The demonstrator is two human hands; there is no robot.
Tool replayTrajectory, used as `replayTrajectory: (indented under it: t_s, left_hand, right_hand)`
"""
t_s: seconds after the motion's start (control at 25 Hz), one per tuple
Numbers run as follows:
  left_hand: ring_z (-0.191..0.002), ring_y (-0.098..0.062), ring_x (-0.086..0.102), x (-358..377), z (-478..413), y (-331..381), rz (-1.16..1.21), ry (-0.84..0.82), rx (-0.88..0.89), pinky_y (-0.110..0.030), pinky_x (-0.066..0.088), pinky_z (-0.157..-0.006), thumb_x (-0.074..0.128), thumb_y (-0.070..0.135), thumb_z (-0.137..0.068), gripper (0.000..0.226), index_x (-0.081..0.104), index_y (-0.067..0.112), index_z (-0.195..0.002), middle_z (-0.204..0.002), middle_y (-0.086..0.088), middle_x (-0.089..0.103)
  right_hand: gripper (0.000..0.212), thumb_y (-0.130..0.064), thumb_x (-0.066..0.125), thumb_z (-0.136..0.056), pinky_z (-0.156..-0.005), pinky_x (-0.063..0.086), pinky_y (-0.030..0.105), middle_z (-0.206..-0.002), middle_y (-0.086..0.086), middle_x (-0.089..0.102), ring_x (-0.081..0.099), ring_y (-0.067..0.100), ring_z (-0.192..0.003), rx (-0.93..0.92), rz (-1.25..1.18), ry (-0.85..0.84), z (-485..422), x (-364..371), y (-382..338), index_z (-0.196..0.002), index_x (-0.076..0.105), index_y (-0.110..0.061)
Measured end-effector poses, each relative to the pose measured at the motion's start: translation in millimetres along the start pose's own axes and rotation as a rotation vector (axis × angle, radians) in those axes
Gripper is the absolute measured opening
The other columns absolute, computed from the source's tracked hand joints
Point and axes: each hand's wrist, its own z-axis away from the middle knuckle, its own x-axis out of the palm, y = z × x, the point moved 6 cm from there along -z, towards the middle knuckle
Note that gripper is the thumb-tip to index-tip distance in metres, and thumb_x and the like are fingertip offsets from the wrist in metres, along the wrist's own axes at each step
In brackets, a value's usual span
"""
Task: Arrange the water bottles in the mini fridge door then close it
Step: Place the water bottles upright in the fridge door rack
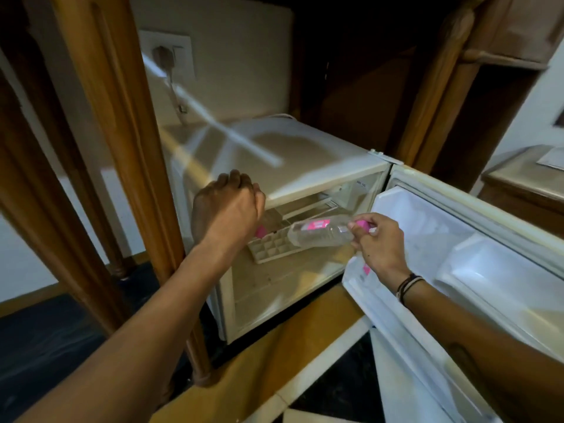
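1. Both forearms reach in from the bottom edge toward the open mini fridge (pixel 305 166), which stands on the floor between wooden furniture legs.
2. Right hand (pixel 378 248), with dark bands at the wrist, has its fingers (pixel 360 233) pinched closed around the pink-capped neck of a clear water bottle (pixel 320 236).
3. That bottle lies nearly level in the air, base pointing left, in front of the fridge opening and over an ice cube tray (pixel 270 247).
4. Pale and gridded, the tray rests tilted at the front of the fridge's interior shelf.
5. Left hand (pixel 227 209) is curled at the upper left corner of the opening, knuckles up; a bit of pink shows just beneath it, but whether the fingers grip anything cannot be told.
6. Fridge door (pixel 457 270) stands swung open to the right, its white inner liner and moulded door shelves facing up toward the camera.
7. Something with a small pink mark (pixel 366 269) sits in the door just below the right hand; too hidden to identify.
8. Behind the fridge, a plug sits in a wall socket (pixel 166 54).
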Motion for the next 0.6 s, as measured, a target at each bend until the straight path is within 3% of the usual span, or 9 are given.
replayTrajectory:
  t_s: [0.12,0.28,0.4,0.6]
  left_hand:
    - [-0.053,-0.026,0.062,0,2,-1,0.015,0.044,-0.003,-0.025,0.019,-0.054,0.08,0.021,-0.08,0.016,0.072,0.009,-0.072,-0.067,-0.01,0.062]
    - [-0.061,-0.031,0.066,8,6,1,0.02,0.006,0.023,-0.031,0.032,-0.048,0.091,0.017,-0.072,0.023,0.072,0.006,-0.079,-0.075,-0.013,0.063]
    - [-0.063,-0.034,0.066,10,6,0,0.038,0.003,0.035,-0.035,0.045,-0.047,0.095,0.013,-0.065,0.03,0.07,0.005,-0.079,-0.077,-0.015,0.062]
    - [-0.074,-0.027,0.07,12,13,-1,0.036,0.021,0.067,-0.029,0.04,-0.054,0.09,0.019,-0.071,0.024,0.072,0.011,-0.085,-0.085,-0.009,0.066]
  right_hand:
    - [0.012,-0.02,0.074,-0.094,-0.085,0.062,0.05,-0.106,0.0,0.068,0.071,0.029,-0.096,-0.088,0.33,-0.062,7,-41,-9,-0.104,0.076,-0.015]
    - [0.013,-0.018,0.073,-0.093,-0.078,0.046,0.033,-0.098,-0.001,0.061,0.067,0.029,-0.101,-0.145,0.725,-0.203,9,-68,-12,-0.106,0.077,-0.014]
    - [0.012,-0.011,0.072,-0.092,-0.076,0.043,0.031,-0.1,0.006,0.071,0.067,0.027,-0.094,-0.169,0.828,-0.226,5,-76,-12,-0.103,0.077,-0.009]
    - [0.016,-0.01,0.071,-0.092,-0.079,0.049,0.036,-0.113,0.015,0.071,0.066,0.035,-0.099,-0.178,0.962,-0.239,-7,-74,-8,-0.107,0.076,-0.007]
